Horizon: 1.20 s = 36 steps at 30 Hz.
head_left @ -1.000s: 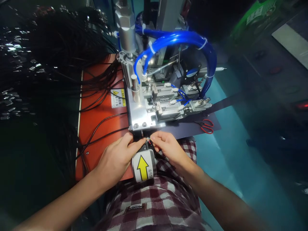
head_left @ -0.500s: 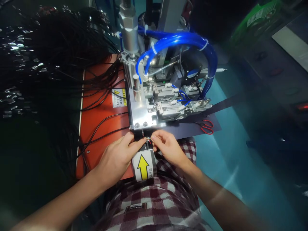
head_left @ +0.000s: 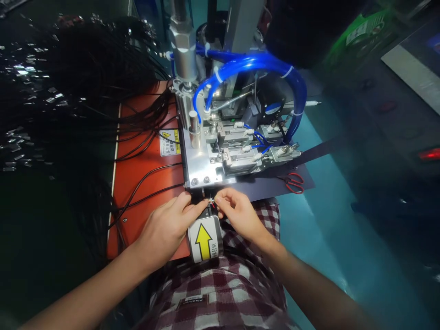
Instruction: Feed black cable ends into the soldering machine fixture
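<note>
At the front edge of the bench press, a small shiny connector end with a short red wire (head_left: 212, 202) lies between my fingertips. My right hand (head_left: 237, 208) pinches at it from the right, thumb against index finger. From the left, my left hand (head_left: 168, 220) reaches in with one digit stretched to touch the same piece. Its other fingers are curled, and what they hold, if anything, is hidden. Just behind my fingertips stands the machine's metal plate (head_left: 199, 167). Below them is a rounded cover with a yellow arrow label (head_left: 204, 240).
Black cables (head_left: 147, 174) cross the orange machine top (head_left: 151, 201) on the left, from a large dark bundle (head_left: 85, 64). Blue air hoses (head_left: 254, 59) arch over the metal cylinders (head_left: 240, 158). Red-handled snips (head_left: 294, 182) lie on the dark sheet (head_left: 268, 188) at right.
The view has shifted slightly. Both hands stay at the small connector end, with only slight finger movement visible.
</note>
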Tool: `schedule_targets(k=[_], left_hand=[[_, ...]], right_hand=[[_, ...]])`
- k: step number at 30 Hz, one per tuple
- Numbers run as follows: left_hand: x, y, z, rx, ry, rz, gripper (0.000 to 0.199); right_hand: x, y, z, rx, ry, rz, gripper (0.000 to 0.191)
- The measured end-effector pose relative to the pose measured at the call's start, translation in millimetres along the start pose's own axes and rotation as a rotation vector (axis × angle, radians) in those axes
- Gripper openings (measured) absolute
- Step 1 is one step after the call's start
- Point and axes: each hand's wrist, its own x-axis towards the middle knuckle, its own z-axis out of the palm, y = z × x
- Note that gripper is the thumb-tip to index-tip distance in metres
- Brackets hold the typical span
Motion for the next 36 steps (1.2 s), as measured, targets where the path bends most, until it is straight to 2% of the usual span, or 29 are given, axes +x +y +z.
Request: schedule_targets(k=[5, 11, 19, 25, 36], left_hand=[[1.8, -1.1, -0.5, -0.028, 0.013, 0.004, 0.038], [0.6, -1.4, 0.3, -0.013, 0.012, 0.003, 0.039], [0.3, -1.3, 0.1, -0.038, 0.023, 0.008, 0.038], [0.6, -2.4, 1.6, -0.036, 0.024, 0.003, 0.037], [1.3, -1.8, 1.4, -0.025, 0.023, 0.006, 0.036]], right_hand=[[3.3, 4.4, -1.7, 0.151, -0.052, 0.058, 0.026], [1.3, 3.5, -5.1, 0.230, -0.020, 0.062, 0.024], [-3.9, 4.4, -3.6, 0.059, 0.025, -0.021, 0.017], [-4.6, 5.8, -2.0, -0.069, 0.099, -0.155, 0.011], [-2.1, 6.4, 3.4, 0.019, 0.102, -0.102, 0.014]])
